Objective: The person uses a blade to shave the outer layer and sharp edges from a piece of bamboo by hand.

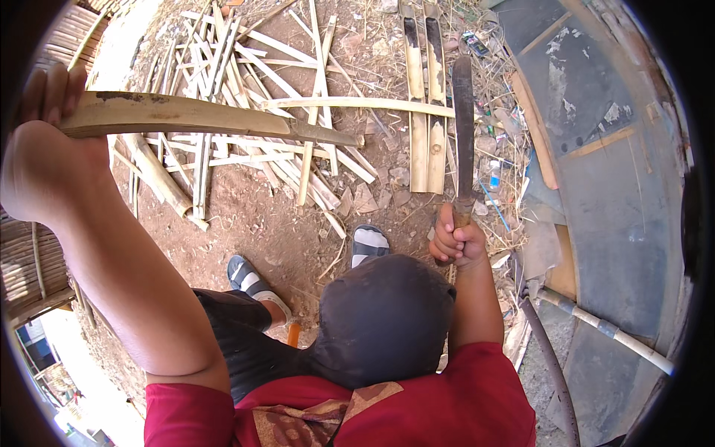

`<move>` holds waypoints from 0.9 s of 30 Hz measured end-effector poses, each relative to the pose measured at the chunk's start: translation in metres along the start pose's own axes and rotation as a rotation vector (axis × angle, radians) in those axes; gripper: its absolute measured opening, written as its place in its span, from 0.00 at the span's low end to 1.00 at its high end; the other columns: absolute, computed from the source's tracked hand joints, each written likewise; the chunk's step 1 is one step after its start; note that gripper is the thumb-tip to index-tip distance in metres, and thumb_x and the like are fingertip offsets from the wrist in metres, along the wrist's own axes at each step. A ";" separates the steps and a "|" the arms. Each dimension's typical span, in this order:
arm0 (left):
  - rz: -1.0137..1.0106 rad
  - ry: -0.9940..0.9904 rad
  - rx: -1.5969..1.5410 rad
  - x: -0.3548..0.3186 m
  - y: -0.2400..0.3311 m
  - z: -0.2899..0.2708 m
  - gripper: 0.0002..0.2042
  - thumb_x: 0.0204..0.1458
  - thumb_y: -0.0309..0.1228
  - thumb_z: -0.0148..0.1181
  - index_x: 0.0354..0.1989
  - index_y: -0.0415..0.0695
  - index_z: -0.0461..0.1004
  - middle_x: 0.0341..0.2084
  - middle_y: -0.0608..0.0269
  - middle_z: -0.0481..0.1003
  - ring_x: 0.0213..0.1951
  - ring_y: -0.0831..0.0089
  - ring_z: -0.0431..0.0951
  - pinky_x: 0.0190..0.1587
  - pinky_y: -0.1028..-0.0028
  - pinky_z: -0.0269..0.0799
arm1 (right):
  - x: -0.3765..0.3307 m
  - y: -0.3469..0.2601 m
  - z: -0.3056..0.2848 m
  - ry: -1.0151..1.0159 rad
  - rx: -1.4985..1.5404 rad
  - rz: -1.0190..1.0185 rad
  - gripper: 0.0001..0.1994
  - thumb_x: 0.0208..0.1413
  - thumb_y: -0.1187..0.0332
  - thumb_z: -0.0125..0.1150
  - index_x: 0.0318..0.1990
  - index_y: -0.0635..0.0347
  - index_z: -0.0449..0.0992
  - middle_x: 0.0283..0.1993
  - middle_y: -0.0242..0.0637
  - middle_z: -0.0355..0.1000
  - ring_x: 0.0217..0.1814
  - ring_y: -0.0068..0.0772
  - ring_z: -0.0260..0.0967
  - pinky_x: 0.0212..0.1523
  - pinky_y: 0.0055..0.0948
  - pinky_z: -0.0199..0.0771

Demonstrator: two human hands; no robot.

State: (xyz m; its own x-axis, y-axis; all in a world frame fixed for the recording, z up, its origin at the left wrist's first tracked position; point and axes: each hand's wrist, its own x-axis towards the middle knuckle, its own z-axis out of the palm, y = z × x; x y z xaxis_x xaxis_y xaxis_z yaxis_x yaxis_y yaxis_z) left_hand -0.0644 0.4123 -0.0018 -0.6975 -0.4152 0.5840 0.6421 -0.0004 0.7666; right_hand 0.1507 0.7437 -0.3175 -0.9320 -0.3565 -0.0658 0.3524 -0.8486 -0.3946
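Clutching a bamboo slat (194,113) in the left hand (56,145), upper left, and a machete (463,123) in the right hand (458,240), a worker (383,324) seems partway: strips (220,67) piled, wider halves (418,149) apparently unsplit.

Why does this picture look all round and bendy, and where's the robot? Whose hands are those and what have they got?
There's no robot here, just a person with two bare hands. The person wears two cameras side by side on their head; this picture comes from the left one, looking down. Its very wide lens bends straight things near the edge.

The person's left hand grips a long piece of bamboo, held out sideways. The right hand grips the handle of a big knife, with its dark blade pointing up in the picture.

Below is brown ground, with a messy pile of pale strips and two wider, hollow pieces lying side by side. Those striped sandals are on the person's feet!
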 end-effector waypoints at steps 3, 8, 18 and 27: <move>0.019 0.002 0.039 0.001 -0.001 0.004 0.12 0.33 0.12 0.29 0.27 0.36 0.58 0.23 0.60 0.50 0.23 0.71 0.49 0.28 0.72 0.57 | -0.001 -0.003 0.003 -0.004 -0.010 -0.005 0.09 0.52 0.71 0.60 0.35 0.58 0.63 0.15 0.25 0.57 0.10 0.19 0.52 0.20 0.28 0.62; 0.011 -0.006 -0.049 0.029 -0.018 -0.019 0.14 0.42 0.11 0.26 0.33 0.27 0.62 0.26 0.51 0.60 0.23 0.69 0.58 0.29 0.69 0.67 | -0.001 -0.002 0.002 0.092 -0.096 0.007 0.10 0.53 0.70 0.61 0.37 0.58 0.65 0.15 0.25 0.57 0.11 0.19 0.53 0.20 0.28 0.62; -0.027 0.089 -0.059 0.082 -0.050 -0.046 0.11 0.58 0.18 0.31 0.40 0.29 0.64 0.29 0.49 0.67 0.22 0.65 0.65 0.30 0.62 0.74 | 0.044 0.048 -0.043 0.851 -1.476 -0.009 0.20 0.55 0.61 0.64 0.51 0.65 0.75 0.36 0.43 0.77 0.36 0.35 0.74 0.41 0.35 0.72; -0.048 0.170 0.065 0.066 -0.052 -0.033 0.10 0.58 0.18 0.31 0.37 0.31 0.62 0.26 0.53 0.63 0.22 0.69 0.61 0.31 0.66 0.71 | 0.080 0.084 -0.035 0.846 -1.580 -0.464 0.28 0.59 0.57 0.62 0.60 0.70 0.67 0.43 0.58 0.77 0.45 0.58 0.77 0.46 0.44 0.75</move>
State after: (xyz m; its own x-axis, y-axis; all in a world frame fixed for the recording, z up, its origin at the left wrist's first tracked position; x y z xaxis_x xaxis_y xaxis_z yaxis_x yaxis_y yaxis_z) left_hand -0.1331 0.3553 -0.0122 -0.6593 -0.5643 0.4970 0.5839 0.0323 0.8112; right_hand 0.1027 0.6572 -0.3884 -0.8834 0.4587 0.0959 0.1541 0.4776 -0.8649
